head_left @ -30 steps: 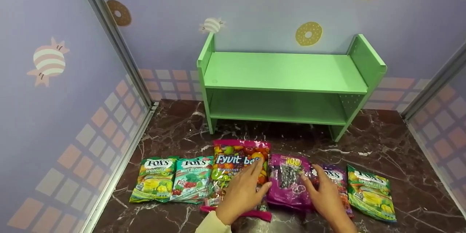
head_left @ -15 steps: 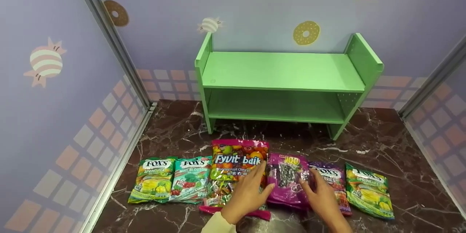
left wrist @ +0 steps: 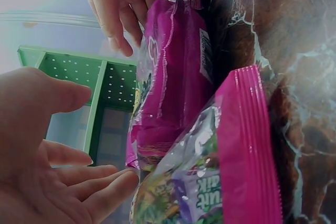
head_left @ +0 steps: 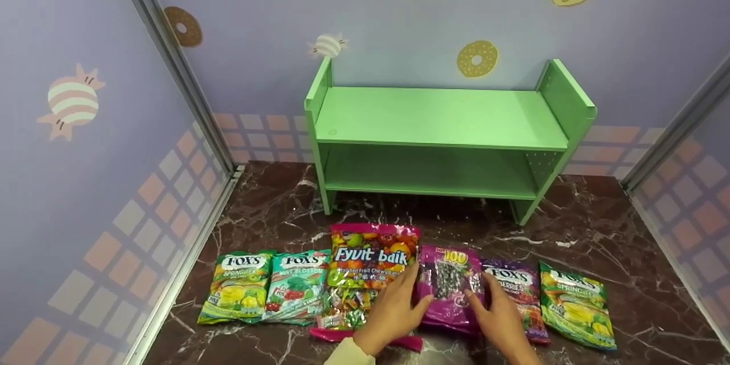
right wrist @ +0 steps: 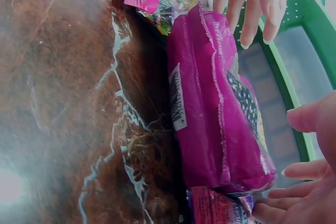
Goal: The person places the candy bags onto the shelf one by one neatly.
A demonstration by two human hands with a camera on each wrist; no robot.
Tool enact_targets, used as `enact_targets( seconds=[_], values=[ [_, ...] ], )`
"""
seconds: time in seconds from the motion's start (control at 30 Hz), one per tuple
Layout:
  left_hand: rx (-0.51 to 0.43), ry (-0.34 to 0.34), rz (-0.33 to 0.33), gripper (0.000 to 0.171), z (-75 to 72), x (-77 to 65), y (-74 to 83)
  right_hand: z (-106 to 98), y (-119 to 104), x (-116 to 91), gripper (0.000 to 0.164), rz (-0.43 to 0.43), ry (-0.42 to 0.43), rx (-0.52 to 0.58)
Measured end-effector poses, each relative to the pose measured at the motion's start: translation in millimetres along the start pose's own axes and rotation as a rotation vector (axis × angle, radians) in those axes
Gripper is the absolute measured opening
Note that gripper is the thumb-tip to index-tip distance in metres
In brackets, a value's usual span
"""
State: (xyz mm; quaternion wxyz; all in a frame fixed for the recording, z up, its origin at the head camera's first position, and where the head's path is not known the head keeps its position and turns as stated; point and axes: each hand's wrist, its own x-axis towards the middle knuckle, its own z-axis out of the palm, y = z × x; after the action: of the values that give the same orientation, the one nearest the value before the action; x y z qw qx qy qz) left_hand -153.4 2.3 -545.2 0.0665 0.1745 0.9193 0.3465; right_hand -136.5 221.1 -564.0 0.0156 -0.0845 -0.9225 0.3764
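A magenta candy bag [head_left: 447,285] marked 100 lies on the dark marble surface between my two hands. My left hand [head_left: 393,311] is over the right part of the colourful Fyvit baik candy bag [head_left: 365,268], fingers stretched toward the magenta bag's left edge. Over the opposite edge is my right hand [head_left: 502,313], its thumb over the magenta front and its fingers beside the purple Fox's bag [head_left: 520,291]. Both wrist views show extended fingers and the magenta bag's sealed bottom [right wrist: 205,103], with a barcode, flat on the surface.
Behind the row of bags stands a green two-tier shelf [head_left: 439,120]. A yellow-green Fox's bag [head_left: 236,288] and a teal Fox's bag [head_left: 296,285] lie at left, another green Fox's bag [head_left: 577,305] at right. Patterned walls [head_left: 114,182] enclose the sides and back.
My left hand has slid right toward the magenta bag, uncovering more of the Fyvit baik lettering. My right hand has drawn slightly back toward me, showing more of the purple Fox's bag.
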Motion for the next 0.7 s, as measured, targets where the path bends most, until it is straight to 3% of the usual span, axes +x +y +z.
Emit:
enact_targets(
  seconds=[0.3, 0.7],
  values=[
    [-0.033, 0.044, 0.033, 0.069, 6.8, 4.3, 0.0, 8, 2, -1, 0.063, -0.025, 0.04, 0.065],
    [-0.05, 0.011, -0.027, 0.07, 18.4, 10.4, 7.3, 15, 4, 1, 0.091, 0.004, 0.006, 0.065]
  ],
)
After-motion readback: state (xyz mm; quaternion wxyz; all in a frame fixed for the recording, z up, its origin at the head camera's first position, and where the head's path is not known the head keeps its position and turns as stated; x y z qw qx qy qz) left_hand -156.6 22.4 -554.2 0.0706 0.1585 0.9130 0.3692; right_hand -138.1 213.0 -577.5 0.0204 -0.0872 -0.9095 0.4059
